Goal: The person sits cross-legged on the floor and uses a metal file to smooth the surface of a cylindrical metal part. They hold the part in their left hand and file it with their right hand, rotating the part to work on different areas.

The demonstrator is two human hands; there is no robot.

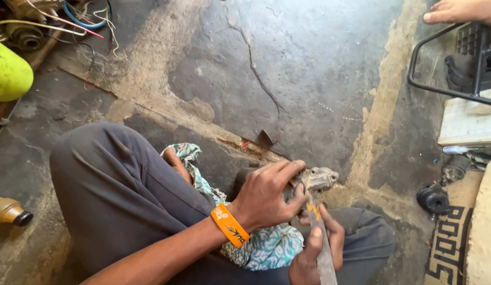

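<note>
Nearest the lens: right hand (316, 250), curled tight round the handle end of a flat grey metal tool (323, 248) with orange marks near its upper part, blade slanting up toward a small cast metal part (319, 179). Left hand (267, 194) clamped over that part from above, fingers wrapped about its dark near side, pale grey knobbly end poking out beyond the fingertips, just above the tool's tip. Orange wristband (229, 226) with white and black marks snug on the left wrist. Beneath both hands, patterned teal-and-white cloth (264, 245), frayed, draped over grey trousers (118, 190). Cracked, oil-dark concrete floor (287, 68) with sandy streaks all round. At the floor's left edge, rounded yellow-green container (7, 74); lower left, brown bottle with black cap (10, 212). Top left corner, tangled coloured wires (81, 21). Right edge, black tubular frame (446, 58), small black round part (433, 199) below it.
</note>
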